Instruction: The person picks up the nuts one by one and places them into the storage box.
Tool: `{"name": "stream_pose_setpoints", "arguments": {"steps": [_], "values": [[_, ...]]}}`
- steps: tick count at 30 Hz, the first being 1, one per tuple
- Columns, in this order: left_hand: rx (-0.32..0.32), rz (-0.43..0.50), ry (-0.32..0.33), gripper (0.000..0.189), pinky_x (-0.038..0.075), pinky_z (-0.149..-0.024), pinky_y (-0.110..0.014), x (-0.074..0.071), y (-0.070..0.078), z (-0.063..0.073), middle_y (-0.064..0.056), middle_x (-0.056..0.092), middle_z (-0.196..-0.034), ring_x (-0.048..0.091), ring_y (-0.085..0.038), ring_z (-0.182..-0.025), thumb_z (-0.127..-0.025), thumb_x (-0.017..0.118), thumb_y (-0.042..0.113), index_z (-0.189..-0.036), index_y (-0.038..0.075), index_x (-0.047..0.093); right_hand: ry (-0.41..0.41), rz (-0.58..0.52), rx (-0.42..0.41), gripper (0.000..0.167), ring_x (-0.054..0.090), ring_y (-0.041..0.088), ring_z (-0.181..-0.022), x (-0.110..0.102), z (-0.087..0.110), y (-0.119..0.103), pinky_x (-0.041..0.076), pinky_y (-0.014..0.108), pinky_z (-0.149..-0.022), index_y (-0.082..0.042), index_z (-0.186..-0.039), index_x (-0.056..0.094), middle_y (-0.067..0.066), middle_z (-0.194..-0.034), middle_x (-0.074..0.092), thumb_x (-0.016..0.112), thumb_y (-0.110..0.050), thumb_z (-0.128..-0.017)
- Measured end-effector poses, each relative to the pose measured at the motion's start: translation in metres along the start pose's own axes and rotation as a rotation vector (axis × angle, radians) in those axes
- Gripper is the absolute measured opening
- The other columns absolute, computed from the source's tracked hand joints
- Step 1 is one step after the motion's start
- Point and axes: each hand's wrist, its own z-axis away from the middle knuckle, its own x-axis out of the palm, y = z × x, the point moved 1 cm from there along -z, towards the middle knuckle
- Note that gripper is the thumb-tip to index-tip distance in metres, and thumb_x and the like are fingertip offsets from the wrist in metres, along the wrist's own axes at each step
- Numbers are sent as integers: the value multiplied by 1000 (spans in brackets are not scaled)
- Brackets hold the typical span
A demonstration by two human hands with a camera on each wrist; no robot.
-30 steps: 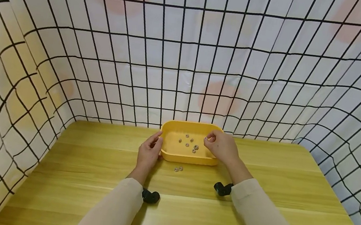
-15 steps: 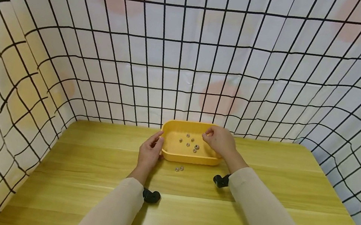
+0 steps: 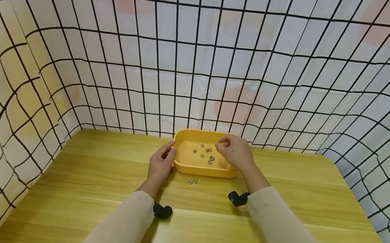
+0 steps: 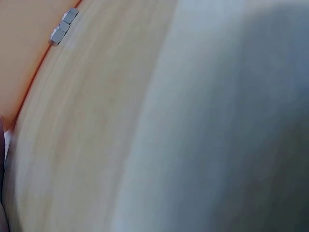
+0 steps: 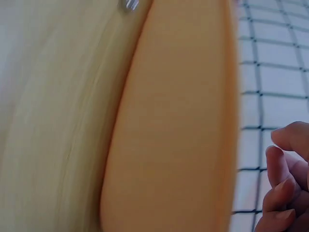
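Note:
A yellow tray stands at the table's back edge, with several small metal nuts scattered over its floor. My left hand rests its fingers against the tray's left end, thumb at the rim. Over the tray's right part hovers my right hand, fingers bent. In the right wrist view its thumb and index fingertips are slightly apart, with nothing visible between them. Two more hex nuts lie side by side on the table just before the tray's front wall; the left wrist view shows these nuts up close.
The wooden table extends around the tray to both sides and toward me. A white cloth with a black grid rises right behind the tray and along both sides. Black wrist cameras sit at both cuffs.
My right hand has moved slightly left over the tray, and its finger pinch has loosened. Another nut now lies among those in the tray. My left hand has stayed at the tray's left end.

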Motion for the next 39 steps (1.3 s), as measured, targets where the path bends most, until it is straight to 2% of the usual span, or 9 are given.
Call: {"name": "stream_pose_setpoints", "arguments": {"steps": [6, 11, 17, 20, 24, 28, 33, 35, 39], "values": [[-4, -2, -3, 33, 58, -56, -23, 0, 0, 1, -8, 68, -126, 64, -19, -88, -101, 62, 39, -134, 37, 68, -25, -149, -23, 22, 52, 17, -60, 1, 30, -20, 42, 25, -51, -15, -105, 74, 3, -89, 70, 71, -34, -95], [-6, -5, -3, 32, 59, -56, -24, -1, 1, 2, -7, 67, -128, 65, -21, -90, -102, 62, 38, -134, 37, 68, -89, -212, -27, 17, 52, 15, -62, 12, 55, -31, 44, 26, -54, -15, -102, 75, 0, -84, 69, 75, -29, -93], [-10, -7, 2, 33, 58, -56, -24, -1, 0, 2, -7, 67, -128, 64, -19, -87, -102, 62, 36, -134, 36, 68, -181, -247, -11, 9, 52, 13, -67, 29, 74, -33, 42, 23, -57, -17, -94, 77, -3, -79, 65, 75, -25, -92], [-2, -5, -2, 34, 58, -56, -24, 0, 2, 1, -8, 67, -129, 64, -19, -84, -102, 62, 37, -135, 35, 67, -247, -275, 2, 9, 51, 12, -65, 39, 81, -30, 41, 22, -55, -15, -94, 77, -3, -77, 64, 74, -24, -93], [1, -3, -7, 35, 58, -55, -23, 0, 1, 1, -9, 67, -129, 63, -17, -83, -102, 62, 36, -136, 33, 67, -316, -303, 27, 13, 51, 12, -61, 52, 86, -24, 41, 22, -53, -11, -101, 76, 0, -75, 63, 72, -22, -95], [-2, -2, -11, 34, 58, -56, -23, 0, 0, 2, -9, 67, -128, 63, -17, -82, -102, 62, 38, -135, 35, 67, -323, -302, 43, 24, 56, 12, -65, 63, 88, -17, 46, 24, -57, -10, -114, 73, 0, -81, 67, 73, -23, -94], [-7, -9, -11, 34, 59, -57, -24, -1, 0, 2, -7, 66, -128, 63, -17, -84, -101, 62, 40, -135, 37, 67, -331, -315, 56, 41, 55, 11, -58, 75, 88, -13, 45, 24, -53, -8, -131, 67, 0, -75, 66, 74, -21, -92], [-7, -13, -9, 35, 59, -56, -24, -1, 2, 2, -7, 67, -126, 63, -17, -82, -101, 62, 40, -135, 36, 67, -331, -321, 54, 43, 53, 11, -54, 78, 87, -14, 43, 24, -51, -7, -132, 66, 0, -70, 64, 74, -20, -92], [-3, -14, -6, 34, 58, -56, -23, -1, 3, 2, -8, 67, -125, 63, -16, -81, -102, 62, 37, -135, 35, 67, -316, -303, 52, 35, 53, 12, -57, 79, 87, -14, 43, 25, -52, -11, -124, 70, 0, -73, 64, 74, -20, -91]]}}
